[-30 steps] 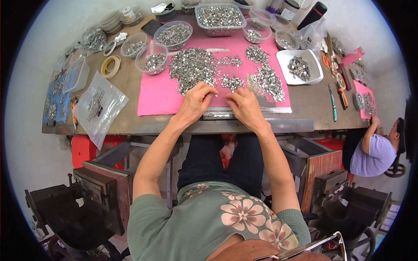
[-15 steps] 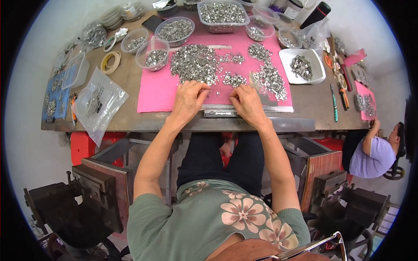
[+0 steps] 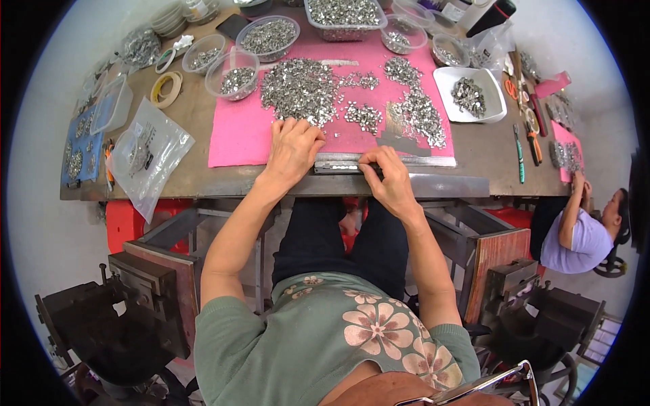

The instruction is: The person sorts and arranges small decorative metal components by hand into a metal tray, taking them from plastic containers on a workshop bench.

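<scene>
My left hand [image 3: 294,150] is bent over the near edge of a big heap of small shiny metal pieces [image 3: 298,88]. Its fingers are curled and thumb and forefinger come close together; whatever they grip is hidden. My right hand [image 3: 389,179] pinches at the right end of a narrow dark metal bar [image 3: 337,166] lying along the table's front. Small bright pieces sit in a row on that bar. What the right fingertips hold is too small to make out. Under the heap lies a pink mat [image 3: 233,139], with a smaller pile [image 3: 362,116] between the hands.
Clear plastic tubs [image 3: 269,37] of metal pieces line the back. A white square dish [image 3: 440,81] stands right, near a green-handled tool [image 3: 519,159] and orange-handled pliers [image 3: 535,147]. At left lie a plastic bag [image 3: 162,145] and a tape roll [image 3: 164,95]. Another person [image 3: 575,237] works far right.
My right hand has come down from over the pink mat to the bar's right end. My left hand stays by the heap's edge. The other person's hands have shifted slightly.
</scene>
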The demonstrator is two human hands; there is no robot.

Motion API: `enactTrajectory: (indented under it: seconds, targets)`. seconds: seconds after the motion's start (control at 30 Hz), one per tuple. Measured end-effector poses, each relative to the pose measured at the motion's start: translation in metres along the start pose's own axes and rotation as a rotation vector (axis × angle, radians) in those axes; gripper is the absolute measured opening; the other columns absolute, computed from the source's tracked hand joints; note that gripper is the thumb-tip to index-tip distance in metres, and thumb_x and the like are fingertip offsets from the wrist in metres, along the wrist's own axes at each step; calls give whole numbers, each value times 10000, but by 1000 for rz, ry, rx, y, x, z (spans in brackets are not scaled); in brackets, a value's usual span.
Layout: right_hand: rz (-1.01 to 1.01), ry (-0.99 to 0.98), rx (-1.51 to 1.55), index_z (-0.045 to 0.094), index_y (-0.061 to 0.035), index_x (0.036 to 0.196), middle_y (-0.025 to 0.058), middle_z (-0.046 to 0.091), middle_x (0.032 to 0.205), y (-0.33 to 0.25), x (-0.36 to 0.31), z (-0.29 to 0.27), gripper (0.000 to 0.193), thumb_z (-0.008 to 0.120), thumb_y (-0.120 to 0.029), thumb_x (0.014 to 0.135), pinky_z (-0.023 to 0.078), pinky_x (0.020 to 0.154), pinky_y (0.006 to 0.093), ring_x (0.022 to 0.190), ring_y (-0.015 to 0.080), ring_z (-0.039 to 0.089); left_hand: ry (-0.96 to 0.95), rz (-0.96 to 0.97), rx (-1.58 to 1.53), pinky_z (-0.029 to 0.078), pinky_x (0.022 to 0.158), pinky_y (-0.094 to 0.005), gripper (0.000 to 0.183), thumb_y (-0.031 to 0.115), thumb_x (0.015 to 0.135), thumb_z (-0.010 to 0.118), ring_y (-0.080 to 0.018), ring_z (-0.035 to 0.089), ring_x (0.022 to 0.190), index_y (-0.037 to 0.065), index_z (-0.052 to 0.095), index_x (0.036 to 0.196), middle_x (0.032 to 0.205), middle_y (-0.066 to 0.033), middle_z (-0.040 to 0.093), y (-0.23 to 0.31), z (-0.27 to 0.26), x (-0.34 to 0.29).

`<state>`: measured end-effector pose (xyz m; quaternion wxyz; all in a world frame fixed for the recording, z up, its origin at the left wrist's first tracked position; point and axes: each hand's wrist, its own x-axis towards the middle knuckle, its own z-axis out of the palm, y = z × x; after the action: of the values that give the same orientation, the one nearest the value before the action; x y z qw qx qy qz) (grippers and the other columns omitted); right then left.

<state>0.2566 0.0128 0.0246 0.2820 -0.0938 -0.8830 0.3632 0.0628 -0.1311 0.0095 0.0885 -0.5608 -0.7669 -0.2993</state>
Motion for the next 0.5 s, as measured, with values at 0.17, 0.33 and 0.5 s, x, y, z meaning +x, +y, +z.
enactTrajectory:
  seconds: [0.17, 0.33, 0.5]
  targets:
    - [-142, 28, -169, 638, -17, 943, 116, 626, 948, 1, -2, 3, 153, 702, 32, 813, 466, 813, 413, 891, 314, 605, 56, 22, 1, 368, 869, -413, 78, 170, 858, 764, -229, 567, 884, 121, 719, 898, 850, -19, 607, 2, 0, 0]
    - [-268, 4, -267, 648, -22, 949, 113, 621, 937, -1, -1, 1, 158, 715, 6, 809, 465, 808, 418, 882, 311, 605, 45, 23, -5, 367, 870, -413, 81, 166, 860, 761, -230, 568, 888, 117, 717, 908, 856, -21, 609, 1, 0, -1]
    - [-108, -149, -212, 699, -41, 944, 101, 661, 921, 0, 20, -8, 74, 716, -48, 872, 469, 787, 439, 865, 298, 626, 28, -1, -9, 369, 914, -441, 84, 158, 843, 764, -236, 569, 929, 129, 716, 906, 885, -22, 608, -1, 2, -4]
